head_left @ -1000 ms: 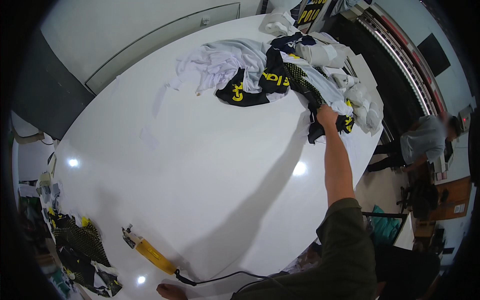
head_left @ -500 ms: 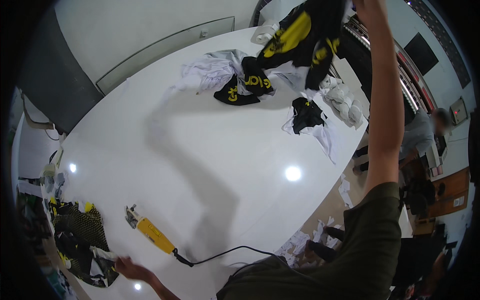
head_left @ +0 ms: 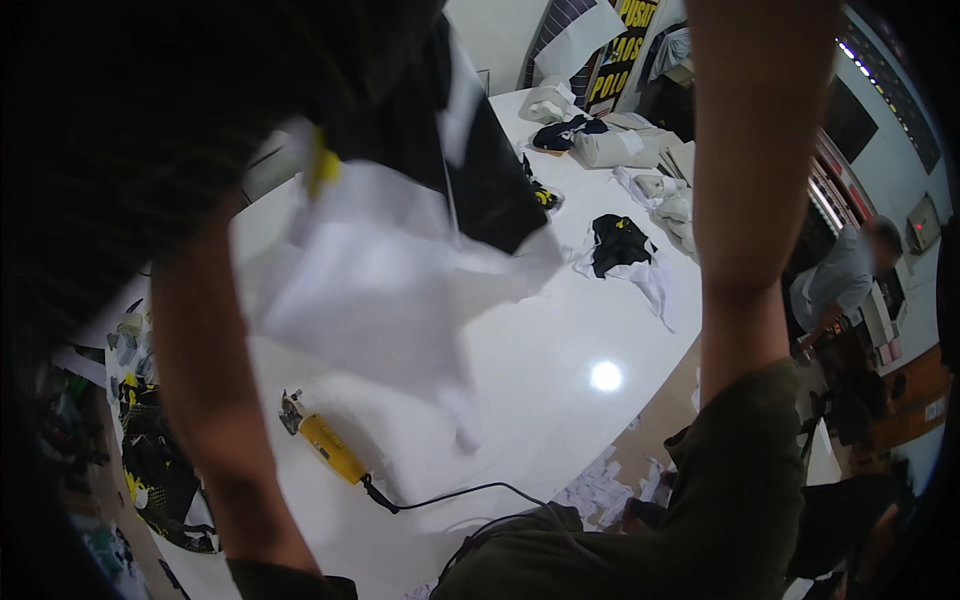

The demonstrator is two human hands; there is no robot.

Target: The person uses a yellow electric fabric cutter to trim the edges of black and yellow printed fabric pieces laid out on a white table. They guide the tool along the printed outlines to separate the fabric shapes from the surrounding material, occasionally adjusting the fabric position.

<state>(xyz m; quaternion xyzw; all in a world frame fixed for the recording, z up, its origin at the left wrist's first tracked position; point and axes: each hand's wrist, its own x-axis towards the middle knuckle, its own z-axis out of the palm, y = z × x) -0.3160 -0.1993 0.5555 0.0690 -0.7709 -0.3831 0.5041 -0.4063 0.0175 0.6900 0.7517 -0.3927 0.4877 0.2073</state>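
A large black-and-white cloth piece (head_left: pixel 365 285) with a touch of yellow hangs close before me, blurred by motion, its white lower corner trailing over the table. My left forearm (head_left: pixel 215 390) rises at the left, and its hand is lost behind the dark cloth. Up the right side goes my right forearm (head_left: pixel 745 190), with the hand beyond the top edge. What either hand grips cannot be seen. Below the cloth, a yellow handheld electric fabric cutter (head_left: pixel 332 450) lies on the white table (head_left: pixel 590 440), its black cord running right toward my body.
Black-and-yellow patterned cloth pieces (head_left: pixel 160 480) lie at the table's left edge. At the right lies a small black-and-white piece (head_left: pixel 620 245); white bundles (head_left: pixel 610 148) lie farther back. Scraps (head_left: pixel 600 490) litter the floor. A person (head_left: pixel 840 275) stands beyond on the right.
My left hand has left the patterned pieces at the left edge and gone up out of sight. The black-and-white cloth has come from the far right toward me and the left.
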